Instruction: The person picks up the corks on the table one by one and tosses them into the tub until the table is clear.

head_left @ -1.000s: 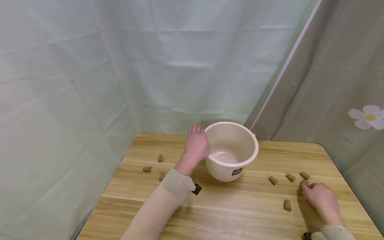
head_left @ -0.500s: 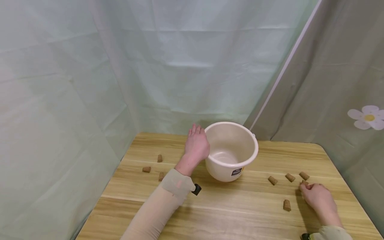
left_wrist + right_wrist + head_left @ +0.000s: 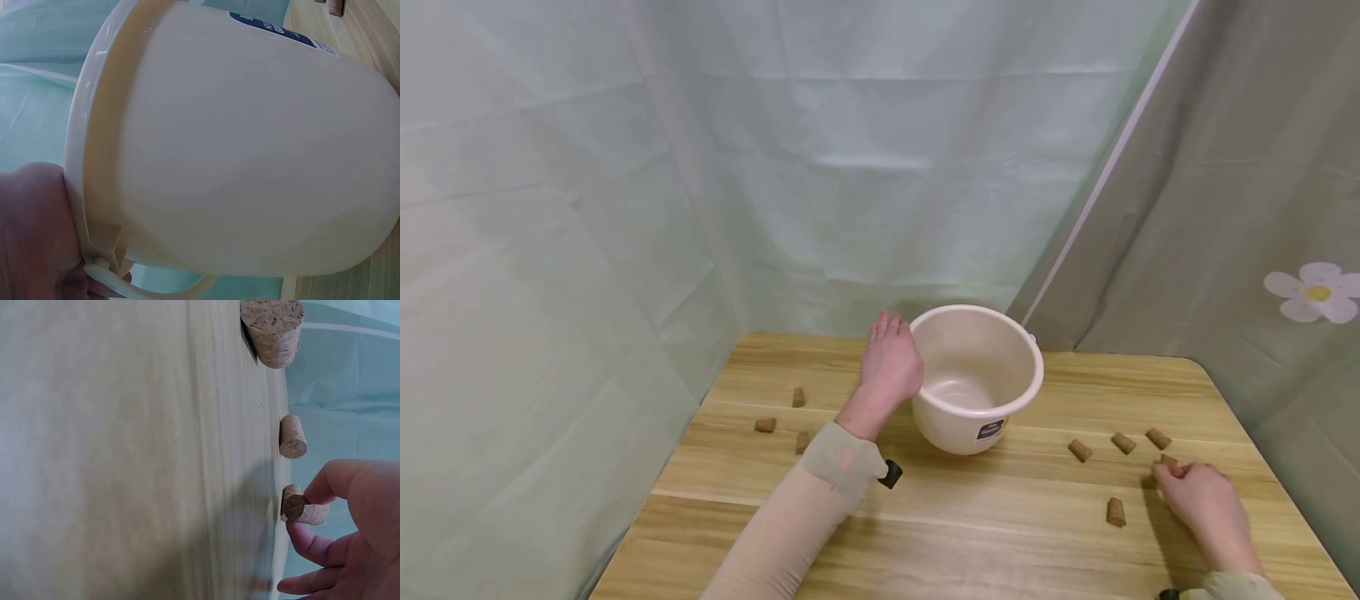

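A cream plastic bucket (image 3: 951, 429) stands upright near the back of the table, its inside bare where it shows. My left hand (image 3: 891, 358) holds its left rim, beside the handle's pivot (image 3: 103, 262) in the left wrist view; the thumb is hidden. At the right, my right hand (image 3: 1206, 504) pinches a cork stopper (image 3: 295, 508) between thumb and index finger, low over the wood. Close around it lie more corks, one (image 3: 1158, 437) just behind the fingertips, others (image 3: 1123, 443) (image 3: 1080, 450) to the left, and one (image 3: 1116, 512) nearer the front.
Left of the bucket, three more corks (image 3: 765, 425) lie on the wooden table (image 3: 970, 533), one partly behind the left sleeve (image 3: 820, 500). Pale green curtains (image 3: 865, 183) hang right behind and beside the table. A grey curtain (image 3: 1247, 208) hangs at the right.
The right hand and its pinched cork have shifted slightly right and toward me relative to the other corks. The left hand stays at the bucket's rim.
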`<state>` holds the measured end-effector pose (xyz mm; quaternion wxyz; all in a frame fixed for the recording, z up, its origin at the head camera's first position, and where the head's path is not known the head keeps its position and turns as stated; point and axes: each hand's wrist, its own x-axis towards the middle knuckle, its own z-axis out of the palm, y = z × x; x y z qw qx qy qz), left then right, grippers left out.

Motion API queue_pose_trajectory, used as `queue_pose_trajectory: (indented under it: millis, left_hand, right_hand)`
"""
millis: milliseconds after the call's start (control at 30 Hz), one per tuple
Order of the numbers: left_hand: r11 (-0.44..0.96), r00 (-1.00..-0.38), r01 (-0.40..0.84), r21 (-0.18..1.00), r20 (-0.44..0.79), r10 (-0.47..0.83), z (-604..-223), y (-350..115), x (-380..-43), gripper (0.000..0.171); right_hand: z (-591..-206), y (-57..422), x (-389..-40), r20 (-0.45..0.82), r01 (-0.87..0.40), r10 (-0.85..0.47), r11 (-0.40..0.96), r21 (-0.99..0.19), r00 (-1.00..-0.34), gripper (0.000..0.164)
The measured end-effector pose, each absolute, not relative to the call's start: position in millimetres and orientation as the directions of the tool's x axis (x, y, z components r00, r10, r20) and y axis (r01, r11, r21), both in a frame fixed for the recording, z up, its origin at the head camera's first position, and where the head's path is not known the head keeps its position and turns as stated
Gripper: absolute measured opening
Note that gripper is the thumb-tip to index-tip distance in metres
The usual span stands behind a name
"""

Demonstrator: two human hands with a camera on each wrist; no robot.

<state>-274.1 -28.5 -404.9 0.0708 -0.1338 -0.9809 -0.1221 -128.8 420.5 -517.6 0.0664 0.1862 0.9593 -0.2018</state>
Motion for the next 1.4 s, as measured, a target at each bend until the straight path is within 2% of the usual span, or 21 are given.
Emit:
queue_pose_trajectory:
  millis: [200, 633, 967, 1400]
  left_hand:
    - [0.935, -0.955, 0.279, 0.218, 0.168, 0.246, -405, -29, -275, 0.051]
    - [0.941, -0.96, 0.266, 0.208, 0.142, 0.24, -405, -27, -277, 0.053]
    - [0.94, -0.961, 0.266, 0.212, 0.142, 0.239, -404, -27, -277, 0.053]
    - [0.941, -0.959, 0.268, 0.204, 0.145, 0.242, -405, -28, -278, 0.053]
  right_hand:
    - [-514, 421, -125, -0.197, 0.401, 0.352, 0.841, -0.362, -0.915, 0.065]
    - [-505, 417, -125, -0.153, 0.388, 0.357, 0.84, -0.38, -0.922, 0.054]
    - [-496, 412, -129, -0.112, 0.362, 0.347, 0.836, -0.414, -0.931, 0.058]
    - [-463, 391, -134, -0.042, 0.252, 0.263, 0.851, -0.461, -0.964, 0.062]
